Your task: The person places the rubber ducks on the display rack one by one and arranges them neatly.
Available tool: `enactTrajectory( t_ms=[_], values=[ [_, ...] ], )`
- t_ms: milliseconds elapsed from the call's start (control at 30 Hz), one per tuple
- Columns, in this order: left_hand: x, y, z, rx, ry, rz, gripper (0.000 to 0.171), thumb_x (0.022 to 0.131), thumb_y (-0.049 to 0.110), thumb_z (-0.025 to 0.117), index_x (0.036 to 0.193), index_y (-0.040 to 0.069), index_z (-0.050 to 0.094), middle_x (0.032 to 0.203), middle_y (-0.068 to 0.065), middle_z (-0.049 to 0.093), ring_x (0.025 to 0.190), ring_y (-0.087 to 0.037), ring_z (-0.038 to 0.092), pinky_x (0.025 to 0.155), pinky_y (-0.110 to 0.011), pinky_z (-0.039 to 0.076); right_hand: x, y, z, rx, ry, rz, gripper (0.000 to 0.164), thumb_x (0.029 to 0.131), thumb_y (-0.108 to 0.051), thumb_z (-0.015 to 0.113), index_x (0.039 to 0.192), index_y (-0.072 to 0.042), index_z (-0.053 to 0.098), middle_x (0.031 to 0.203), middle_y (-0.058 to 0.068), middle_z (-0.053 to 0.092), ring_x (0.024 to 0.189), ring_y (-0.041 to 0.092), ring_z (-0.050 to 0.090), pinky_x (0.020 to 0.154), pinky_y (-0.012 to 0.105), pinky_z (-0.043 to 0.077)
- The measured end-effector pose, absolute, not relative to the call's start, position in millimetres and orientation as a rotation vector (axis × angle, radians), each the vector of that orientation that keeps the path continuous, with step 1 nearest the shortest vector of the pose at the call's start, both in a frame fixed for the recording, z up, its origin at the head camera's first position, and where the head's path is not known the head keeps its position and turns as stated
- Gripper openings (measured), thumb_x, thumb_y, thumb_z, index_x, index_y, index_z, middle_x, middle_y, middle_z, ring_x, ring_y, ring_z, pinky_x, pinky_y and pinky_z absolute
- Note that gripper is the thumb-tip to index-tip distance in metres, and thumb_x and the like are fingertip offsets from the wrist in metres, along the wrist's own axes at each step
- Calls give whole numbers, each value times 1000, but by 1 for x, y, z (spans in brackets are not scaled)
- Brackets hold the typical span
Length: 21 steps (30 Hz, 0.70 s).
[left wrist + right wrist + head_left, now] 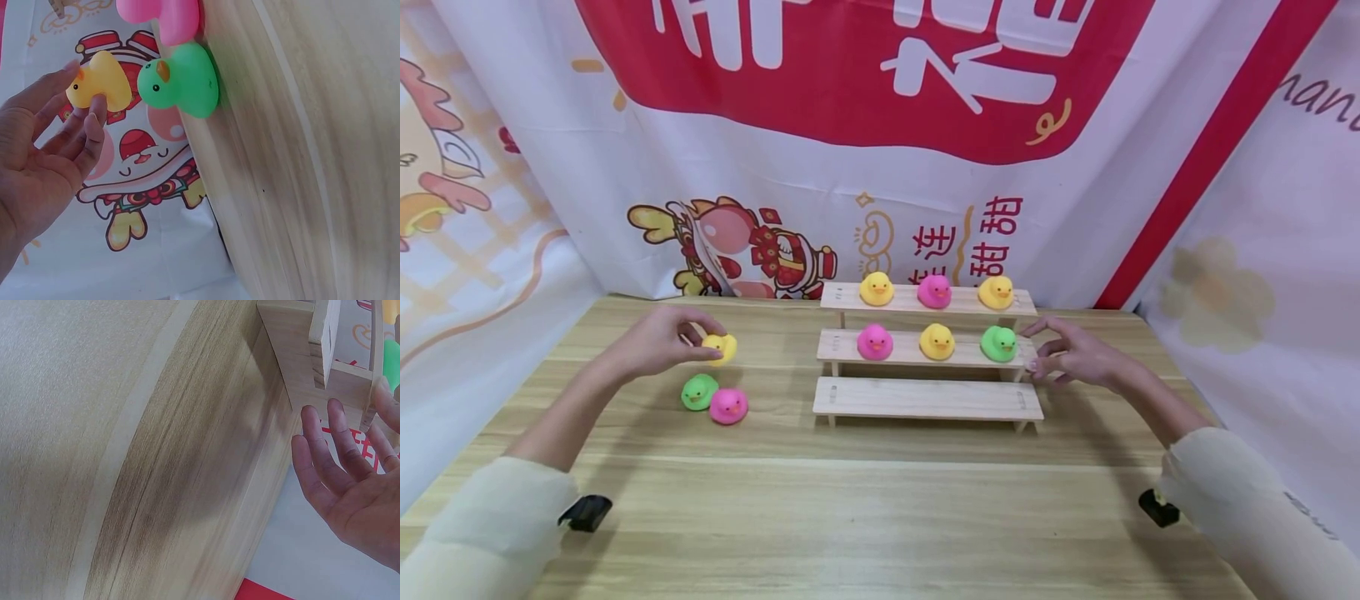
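Note:
My left hand [666, 340] pinches a yellow toy duck [721, 349] between thumb and fingertips, above the left part of the table. Just below it, a green duck [700, 392] and a pink duck [728, 406] sit side by side on the wood. At the right end of a three-step wooden shelf [925, 398], my right hand [1078, 354] holds the middle board's end between thumb and forefinger. Its other fingers [319, 456] extend loosely beside the shelf. A green duck [999, 343] on that board sits near the thumb.
The shelf's middle board also bears a pink duck [876, 342] and a yellow duck [937, 341]. On the top board stand yellow, pink [934, 292] and yellow ducks. A printed cloth [820, 158] hangs behind the table [880, 508].

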<state>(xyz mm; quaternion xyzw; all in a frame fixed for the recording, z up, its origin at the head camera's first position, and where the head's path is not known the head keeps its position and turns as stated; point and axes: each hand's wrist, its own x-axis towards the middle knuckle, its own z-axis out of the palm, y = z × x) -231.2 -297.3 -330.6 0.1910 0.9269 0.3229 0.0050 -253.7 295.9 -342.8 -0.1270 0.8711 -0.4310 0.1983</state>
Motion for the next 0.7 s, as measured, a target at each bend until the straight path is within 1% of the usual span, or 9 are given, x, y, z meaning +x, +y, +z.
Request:
enactTrajectory(
  t_ms=[100, 367, 467, 700],
  values=[
    [-231, -292, -330, 602, 2890, 1029, 30, 84, 11, 87, 108, -2, 75, 100, -12, 73, 79, -16, 67, 67, -24, 56, -254, 296, -343, -354, 2437, -1208, 57, 97, -11, 71, 143, 0, 40, 101, 20, 67, 98, 32, 67, 82, 54, 61],
    [-234, -277, -332, 668, 2839, 1023, 28, 85, 13, 86, 107, -1, 75, 92, -7, 72, 79, -18, 65, 67, -25, 57, -253, 297, -342, -360, 2439, -1210, 57, 97, -11, 70, 143, 0, 39, 102, 19, 65, 98, 30, 66, 80, 52, 62],
    [-234, -272, -332, 711, 2827, 1018, 27, 85, 11, 86, 107, -1, 75, 93, -7, 72, 79, -18, 66, 70, -26, 58, -253, 297, -342, -365, 2439, -1211, 57, 97, -11, 70, 143, 1, 39, 102, 20, 66, 97, 30, 67, 80, 53, 61],
    [-234, -260, -334, 766, 2789, 1010, 24, 86, 10, 85, 106, 0, 76, 97, -8, 75, 82, -18, 68, 74, -27, 60, -255, 297, -343, -351, 2439, -1209, 57, 97, -11, 70, 144, 0, 39, 104, 23, 67, 100, 34, 68, 81, 55, 61]
  ],
)
